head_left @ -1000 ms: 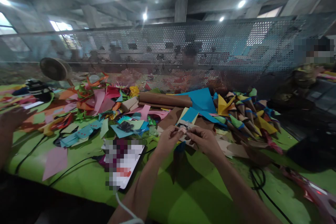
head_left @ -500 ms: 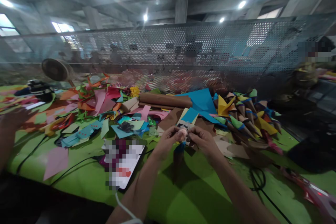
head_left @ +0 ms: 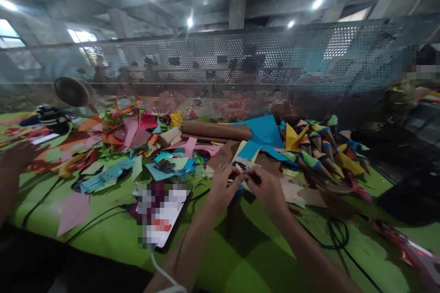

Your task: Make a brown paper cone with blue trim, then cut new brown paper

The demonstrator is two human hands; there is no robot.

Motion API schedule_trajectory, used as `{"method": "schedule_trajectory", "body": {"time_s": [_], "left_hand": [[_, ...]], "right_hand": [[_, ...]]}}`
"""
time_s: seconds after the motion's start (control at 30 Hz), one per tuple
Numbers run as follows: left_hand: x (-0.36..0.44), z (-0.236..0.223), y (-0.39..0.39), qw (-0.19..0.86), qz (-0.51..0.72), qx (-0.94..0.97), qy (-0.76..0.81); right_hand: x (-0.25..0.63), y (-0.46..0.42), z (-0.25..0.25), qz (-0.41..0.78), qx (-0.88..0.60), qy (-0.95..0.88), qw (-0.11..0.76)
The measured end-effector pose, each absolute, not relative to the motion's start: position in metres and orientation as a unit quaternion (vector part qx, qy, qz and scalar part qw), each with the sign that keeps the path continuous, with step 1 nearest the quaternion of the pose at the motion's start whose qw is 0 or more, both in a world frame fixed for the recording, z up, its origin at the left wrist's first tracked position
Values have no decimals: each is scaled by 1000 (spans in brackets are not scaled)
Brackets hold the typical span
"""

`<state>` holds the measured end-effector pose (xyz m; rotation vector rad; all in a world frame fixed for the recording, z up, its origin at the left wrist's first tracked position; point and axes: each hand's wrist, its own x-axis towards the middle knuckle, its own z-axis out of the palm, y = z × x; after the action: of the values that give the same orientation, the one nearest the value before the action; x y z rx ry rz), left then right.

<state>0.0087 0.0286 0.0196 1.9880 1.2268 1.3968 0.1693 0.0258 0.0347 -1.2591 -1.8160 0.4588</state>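
Observation:
My left hand and my right hand meet over the middle of the table, fingertips pinched together. Between them is a small shiny, pale piece with dark bits, mostly covered by the fingers; its kind cannot be made out. Just below the fingers a brown cone with a blue top shows dimly in shadow. Blue paper and brown paper lie right behind the hands.
Many brown cones with coloured tops are heaped to the right. A brown roll and coloured paper scraps lie behind. A phone with a white cable is left of my arms. Another person's hand is far left; a pink tool lies right.
My fingertips have drawn together over the small pale piece, which showed more pink half a second ago. My left hand has turned slightly inward. A black cable shows more beside my right forearm.

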Motion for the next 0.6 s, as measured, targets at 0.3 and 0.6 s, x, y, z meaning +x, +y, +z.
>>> {"method": "schedule_trajectory", "body": {"time_s": [0.3,0.6], "left_hand": [[10,16,29,314,532,665,420],[8,17,33,360,577,618,393]], "right_hand": [[166,29,31,319,-499,-650,476],[166,34,29,407,-456,-617,496]]}}
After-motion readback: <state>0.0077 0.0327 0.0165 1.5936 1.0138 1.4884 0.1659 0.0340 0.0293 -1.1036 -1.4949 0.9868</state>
